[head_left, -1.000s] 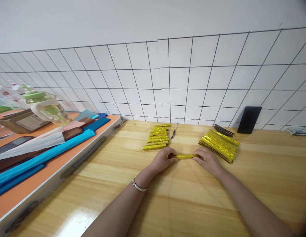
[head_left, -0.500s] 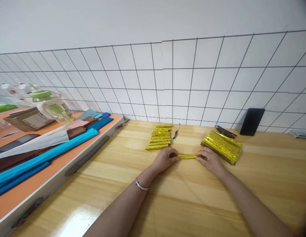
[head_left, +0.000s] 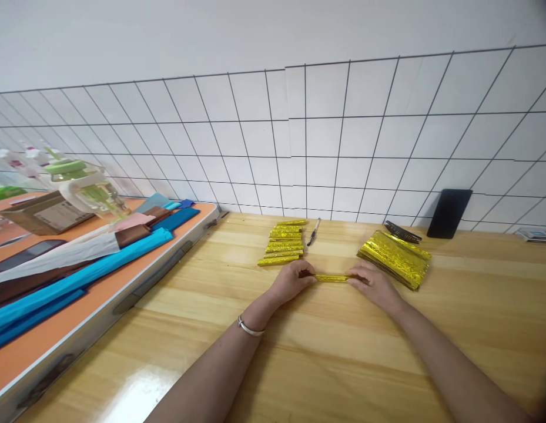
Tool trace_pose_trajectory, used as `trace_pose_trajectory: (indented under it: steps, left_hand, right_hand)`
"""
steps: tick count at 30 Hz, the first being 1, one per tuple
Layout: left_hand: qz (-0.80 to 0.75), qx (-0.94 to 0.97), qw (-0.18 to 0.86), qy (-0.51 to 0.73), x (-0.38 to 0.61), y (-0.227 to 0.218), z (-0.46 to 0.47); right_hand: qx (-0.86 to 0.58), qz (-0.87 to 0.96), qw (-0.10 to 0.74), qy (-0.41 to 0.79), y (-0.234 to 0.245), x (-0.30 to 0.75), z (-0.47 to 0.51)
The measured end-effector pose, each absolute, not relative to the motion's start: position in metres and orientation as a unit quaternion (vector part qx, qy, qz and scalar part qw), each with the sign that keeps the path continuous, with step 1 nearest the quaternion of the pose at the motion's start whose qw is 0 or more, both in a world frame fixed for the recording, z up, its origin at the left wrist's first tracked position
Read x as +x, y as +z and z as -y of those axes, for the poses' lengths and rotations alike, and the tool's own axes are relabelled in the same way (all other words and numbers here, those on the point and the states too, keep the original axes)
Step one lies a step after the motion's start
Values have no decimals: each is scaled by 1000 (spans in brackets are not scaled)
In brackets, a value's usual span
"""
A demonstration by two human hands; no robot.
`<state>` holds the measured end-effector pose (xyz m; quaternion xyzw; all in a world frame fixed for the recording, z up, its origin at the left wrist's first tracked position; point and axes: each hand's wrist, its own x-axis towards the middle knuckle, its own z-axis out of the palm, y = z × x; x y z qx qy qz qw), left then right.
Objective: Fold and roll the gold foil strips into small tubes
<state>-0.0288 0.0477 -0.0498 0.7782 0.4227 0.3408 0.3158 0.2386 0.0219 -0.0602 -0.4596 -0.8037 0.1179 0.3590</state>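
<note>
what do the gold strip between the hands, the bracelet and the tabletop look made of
Gold strip: probably metallic foil or coated film, shiny, with bright uneven glints.
Bracelet: likely metal, silvery and smooth, judging by its pale sheen.
Tabletop: wood or wood-look laminate, glossy; grain bands show and light glares off it.

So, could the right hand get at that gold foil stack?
Probably yes: the right hand is just beside the gold foil stack, with nothing visible between them, though it holds one end of a gold strip.
</note>
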Motion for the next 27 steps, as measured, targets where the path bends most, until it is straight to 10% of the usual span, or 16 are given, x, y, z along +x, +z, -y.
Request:
trace_pose_trajectory:
  steps: [27]
  left_hand:
    - [-406,794,299,339,-29,-48,-47]
  right_hand:
    - [-441,842,309,37,-52,233,-16]
